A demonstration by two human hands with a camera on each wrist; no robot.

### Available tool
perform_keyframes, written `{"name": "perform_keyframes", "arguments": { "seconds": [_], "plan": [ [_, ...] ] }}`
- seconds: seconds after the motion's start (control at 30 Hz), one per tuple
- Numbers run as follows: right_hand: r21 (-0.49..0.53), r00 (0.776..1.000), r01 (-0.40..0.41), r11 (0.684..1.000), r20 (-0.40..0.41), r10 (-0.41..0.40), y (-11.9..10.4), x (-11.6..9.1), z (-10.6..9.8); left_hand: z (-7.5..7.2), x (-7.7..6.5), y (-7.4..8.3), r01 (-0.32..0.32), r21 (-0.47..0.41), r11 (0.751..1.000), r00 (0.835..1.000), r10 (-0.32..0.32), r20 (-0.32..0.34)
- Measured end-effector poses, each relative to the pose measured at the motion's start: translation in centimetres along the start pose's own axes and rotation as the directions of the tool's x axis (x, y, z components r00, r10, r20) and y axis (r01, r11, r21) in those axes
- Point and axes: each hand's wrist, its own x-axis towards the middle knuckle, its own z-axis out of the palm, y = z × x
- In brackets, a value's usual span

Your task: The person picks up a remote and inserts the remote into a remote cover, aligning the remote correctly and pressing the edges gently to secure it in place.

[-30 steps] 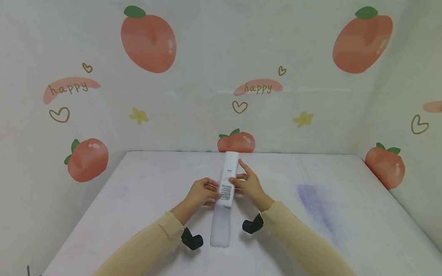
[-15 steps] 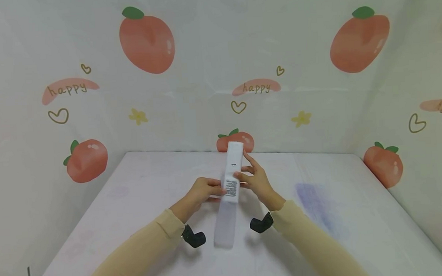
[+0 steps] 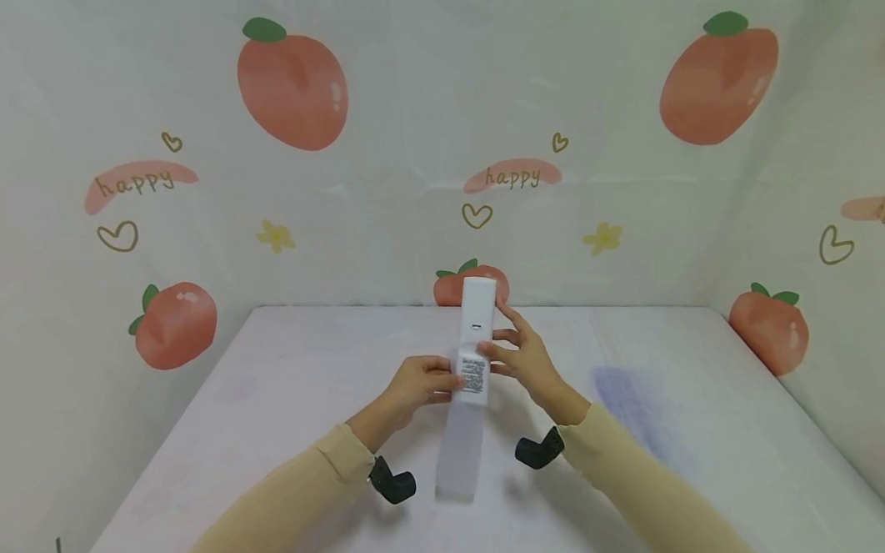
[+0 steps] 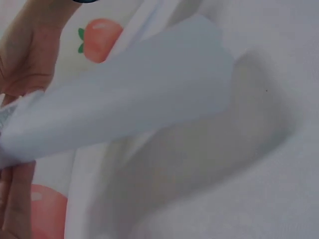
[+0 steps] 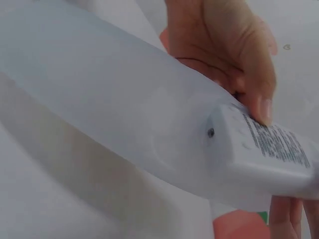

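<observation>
A long white plastic device (image 3: pixel 480 304), with a small port and a printed label (image 5: pixel 276 142), is held raised over the table and tilted. From its lower end a frosted, translucent flat sleeve (image 3: pixel 459 455) hangs toward the person; its free end shows wide in the left wrist view. My left hand (image 3: pixel 416 382) pinches the device's lower left side, thumb beside the label. On the opposite side my right hand (image 3: pixel 525 360) grips it, thumb on the front and index finger stretched up along the edge. Fingers behind the device are partly hidden.
Under the hands is a white-covered table (image 3: pixel 335 516) with a purple smudge (image 3: pixel 633 404) on the right. A white curtain (image 3: pixel 403 103) printed with fruit stands behind. Black wrist cameras (image 3: pixel 540 448) hang below both wrists.
Both hands have raised the device slightly and shifted it to the right. Its upper end has risen in view, and the sleeve has moved right along with it.
</observation>
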Motion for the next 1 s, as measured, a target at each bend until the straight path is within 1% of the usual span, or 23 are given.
{"name": "perform_keyframes", "arguments": {
  "seconds": [0.07,0.2,0.3,0.43,0.53,0.63,0.77,0.9,1.0],
  "plan": [
    [-0.004,0.999,0.02,1.0,0.026,-0.02,-0.2,-0.2,-0.5,0.2,0.0,-0.1,-0.022,-0.038,0.999,1.0,0.023,0.021],
    [-0.031,0.996,0.072,0.997,0.051,-0.07,-0.2,-1.0,-1.2,0.3,0.1,0.0,-0.071,-0.105,0.992,0.997,0.073,0.017],
    [-0.046,0.996,0.052,0.998,0.071,-0.048,0.4,-1.9,-1.3,0.2,0.1,0.2,-0.092,-0.145,0.985,0.995,0.095,0.013],
    [0.028,0.992,0.005,1.0,0.123,-0.008,1.5,-2.7,-1.3,0.2,0.0,0.6,-0.104,-0.159,0.982,0.993,0.112,0.042],
    [0.068,0.99,0.012,0.998,0.139,-0.021,2.1,-2.8,-1.1,0.2,-0.2,0.8,-0.115,-0.17,0.979,0.989,0.129,0.075],
    [0.03,0.988,0.033,0.999,0.148,-0.037,2.2,-2.8,-1.1,0.2,-0.2,0.8,-0.12,-0.19,0.975,0.984,0.142,0.106],
    [-0.042,0.984,0.066,0.997,0.166,-0.058,2.3,-2.6,-1.4,0.4,-0.2,0.8,-0.115,-0.204,0.972,0.983,0.141,0.12],
    [-0.064,0.975,0.111,0.992,0.203,-0.096,2.4,-2.4,-1.7,0.3,-0.1,0.8,-0.11,-0.225,0.968,0.983,0.139,0.121],
    [-0.065,0.962,0.147,0.987,0.242,-0.128,2.4,-2.2,-1.9,0.3,-0.1,0.8,-0.106,-0.239,0.965,0.983,0.138,0.124]
  ]
}}
